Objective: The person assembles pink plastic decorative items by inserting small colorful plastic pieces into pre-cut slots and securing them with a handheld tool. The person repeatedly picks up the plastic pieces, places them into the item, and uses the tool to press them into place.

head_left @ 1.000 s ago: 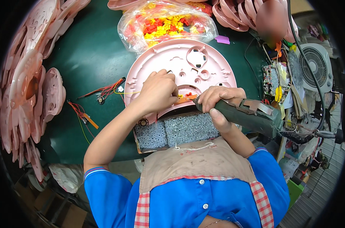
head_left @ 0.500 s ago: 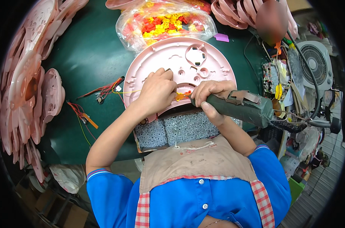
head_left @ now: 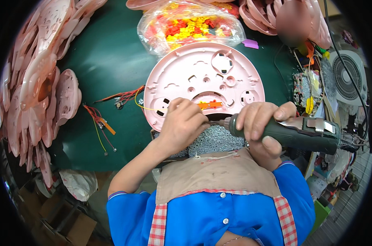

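My right hand [head_left: 261, 125] is wrapped round a dark green electric screwdriver [head_left: 304, 133], its bit pointing left above the near edge of a pink plastic housing [head_left: 177, 61]. At the bit's tip my left hand [head_left: 184, 123] has its thumb and fingers pinched together; whatever they hold is too small or hidden. An orange strip [head_left: 210, 105] lies in the curved recess of the housing, with yellow and red pieces beside it. Below the hands, a tray of small silvery screws [head_left: 216, 139] is partly covered by them. A yellow wire [head_left: 143, 105] runs from the housing's left side.
Stacked pink shells [head_left: 34, 82] fill the left side. Bundles of wires [head_left: 96, 119] lie on the green table [head_left: 112, 69]. A clear bag [head_left: 190, 30] of yellow and red parts stands behind the housing. Clutter and a fan [head_left: 348, 76] are at right.
The screwdriver has come off the orange strip and moved toward me. My left hand has left the housing's inside and come to the bit's tip. The whole view has shifted slightly.
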A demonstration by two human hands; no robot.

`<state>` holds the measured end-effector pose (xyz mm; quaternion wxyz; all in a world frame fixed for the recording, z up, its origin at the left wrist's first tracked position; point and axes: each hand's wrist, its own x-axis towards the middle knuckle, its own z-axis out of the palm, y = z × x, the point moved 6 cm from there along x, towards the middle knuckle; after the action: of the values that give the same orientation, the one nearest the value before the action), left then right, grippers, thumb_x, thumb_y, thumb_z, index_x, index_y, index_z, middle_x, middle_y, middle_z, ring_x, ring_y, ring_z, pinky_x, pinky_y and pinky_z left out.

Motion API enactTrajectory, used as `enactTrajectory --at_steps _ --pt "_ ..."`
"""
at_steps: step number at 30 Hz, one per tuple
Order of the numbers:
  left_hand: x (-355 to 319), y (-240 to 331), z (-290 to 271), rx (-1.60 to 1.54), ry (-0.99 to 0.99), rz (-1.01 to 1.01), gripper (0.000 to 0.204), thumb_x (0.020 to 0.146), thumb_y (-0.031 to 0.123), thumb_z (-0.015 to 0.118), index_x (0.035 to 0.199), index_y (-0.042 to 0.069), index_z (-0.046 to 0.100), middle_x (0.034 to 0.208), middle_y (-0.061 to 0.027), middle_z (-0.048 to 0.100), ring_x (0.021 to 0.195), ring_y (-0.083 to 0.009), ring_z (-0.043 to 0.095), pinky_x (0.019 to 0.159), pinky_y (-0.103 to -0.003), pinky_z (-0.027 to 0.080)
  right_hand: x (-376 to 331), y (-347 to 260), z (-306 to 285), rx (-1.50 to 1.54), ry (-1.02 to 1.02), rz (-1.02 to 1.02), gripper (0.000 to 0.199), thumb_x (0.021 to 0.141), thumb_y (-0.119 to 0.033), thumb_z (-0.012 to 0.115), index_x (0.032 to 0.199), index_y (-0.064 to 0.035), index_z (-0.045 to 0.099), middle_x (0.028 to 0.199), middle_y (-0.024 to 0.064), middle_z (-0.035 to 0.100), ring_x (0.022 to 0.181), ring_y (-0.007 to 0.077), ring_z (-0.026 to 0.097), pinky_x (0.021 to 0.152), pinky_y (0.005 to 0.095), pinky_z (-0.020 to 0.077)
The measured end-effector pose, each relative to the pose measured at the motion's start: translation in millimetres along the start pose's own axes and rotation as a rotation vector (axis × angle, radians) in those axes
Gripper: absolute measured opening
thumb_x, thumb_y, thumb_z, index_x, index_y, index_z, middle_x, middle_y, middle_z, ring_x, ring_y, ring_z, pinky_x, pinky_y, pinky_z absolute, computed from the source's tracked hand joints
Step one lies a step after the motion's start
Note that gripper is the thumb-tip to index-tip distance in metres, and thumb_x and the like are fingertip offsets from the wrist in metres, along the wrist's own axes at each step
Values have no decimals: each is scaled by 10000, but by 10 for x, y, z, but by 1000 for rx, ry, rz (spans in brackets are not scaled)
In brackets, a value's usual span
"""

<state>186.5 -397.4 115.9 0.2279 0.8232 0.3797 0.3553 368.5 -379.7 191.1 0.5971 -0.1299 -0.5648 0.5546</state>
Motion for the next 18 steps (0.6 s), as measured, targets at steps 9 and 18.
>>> enactTrajectory --at_steps 9,18 --pt "-115 91 -15 -38 116 92 286 694 154 894 905 107 706 861 -21 595 852 -231 588 942 -437 428 -12 1 129 36 1 108 440 958 -186 745 1275 -149 442 803 58 634 721 202 646 737 415 584" --pt "-267 190 -89 4 217 54 280 683 122 873 898 93 696 829 -32 578 799 -230 582 917 -429 430 39 41 289 20 -103 128 475 920 -75 719 1323 -132 474 790 71 652 719 214 663 730 414 591"
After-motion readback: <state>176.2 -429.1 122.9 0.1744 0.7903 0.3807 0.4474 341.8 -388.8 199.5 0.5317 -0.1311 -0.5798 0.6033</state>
